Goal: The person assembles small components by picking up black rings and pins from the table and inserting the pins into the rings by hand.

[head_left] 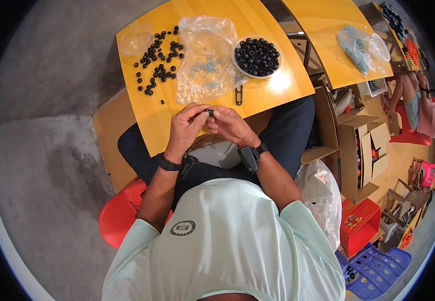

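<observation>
Close to the table's front edge, my left hand [184, 125] and my right hand [232, 124] meet, fingertips closed on one small black piece [210, 113]. Fingers cover most of it, so its exact shape is hidden. Beyond them lies a clear plastic bag [190, 37] with many tiny silvery parts [206, 66] on it. Loose black beads [163, 73], round with holes, are scattered left of the bag. To its right stands a white bowl [262, 77] full of the same black beads [256, 54]. A slim black slotted piece [239, 94] rests below the bowl.
A clear round lid or dish [136, 40] sits at the yellow table's [287, 85] far left. Another table at right carries a bag of bluish parts [355, 49]. Cardboard boxes [350, 155], a white plastic bag [322, 195] and a red box [360, 223] crowd my right side. A person [418, 105] sits beyond.
</observation>
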The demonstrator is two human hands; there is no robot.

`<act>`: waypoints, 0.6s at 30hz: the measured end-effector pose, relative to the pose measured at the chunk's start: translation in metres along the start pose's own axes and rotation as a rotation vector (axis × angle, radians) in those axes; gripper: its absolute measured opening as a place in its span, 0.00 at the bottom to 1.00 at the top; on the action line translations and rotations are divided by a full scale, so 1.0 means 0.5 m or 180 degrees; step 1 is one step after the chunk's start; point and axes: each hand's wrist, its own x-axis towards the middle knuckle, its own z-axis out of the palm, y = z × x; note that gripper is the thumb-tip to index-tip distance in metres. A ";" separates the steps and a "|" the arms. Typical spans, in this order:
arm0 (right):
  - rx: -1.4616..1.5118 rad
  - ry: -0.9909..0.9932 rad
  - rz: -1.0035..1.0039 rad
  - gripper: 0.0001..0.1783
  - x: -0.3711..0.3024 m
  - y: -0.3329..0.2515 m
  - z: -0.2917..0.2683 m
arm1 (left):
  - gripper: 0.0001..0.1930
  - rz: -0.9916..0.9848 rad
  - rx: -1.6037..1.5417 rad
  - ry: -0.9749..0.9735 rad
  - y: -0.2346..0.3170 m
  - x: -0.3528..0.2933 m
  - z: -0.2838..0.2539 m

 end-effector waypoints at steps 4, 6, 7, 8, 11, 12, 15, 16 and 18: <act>0.0036 -0.0010 0.0003 0.12 0.001 0.000 -0.001 | 0.09 0.0554 0.0635 0.0029 0.019 0.000 0.005; 0.0022 0.0002 -0.0014 0.12 0.001 0.000 0.000 | 0.09 0.0677 0.0847 0.0023 0.032 0.000 0.008; 0.0006 0.0015 -0.0033 0.12 0.001 0.000 0.000 | 0.10 0.0802 0.1059 0.0015 0.037 0.001 0.010; 0.0005 0.0014 -0.0032 0.12 0.002 0.001 -0.001 | 0.10 0.0803 0.1059 0.0016 0.039 0.001 0.012; 0.0000 -0.0005 -0.0070 0.11 0.004 0.003 -0.004 | 0.10 0.1055 0.1478 0.0081 0.045 0.003 0.015; -0.0061 0.0011 -0.0086 0.11 0.004 0.004 -0.005 | 0.09 0.1127 0.1582 0.0086 0.046 0.004 0.015; -0.0138 0.0059 -0.0110 0.12 0.006 0.006 -0.002 | 0.09 0.1191 0.1716 0.0081 0.047 0.004 0.013; -0.0155 0.0099 -0.0123 0.12 0.006 0.007 0.000 | 0.09 0.1184 0.1739 0.0065 0.047 0.004 0.012; -0.0103 0.0118 -0.0119 0.12 0.007 0.008 0.003 | 0.09 0.1173 0.1806 0.0046 0.042 0.005 0.010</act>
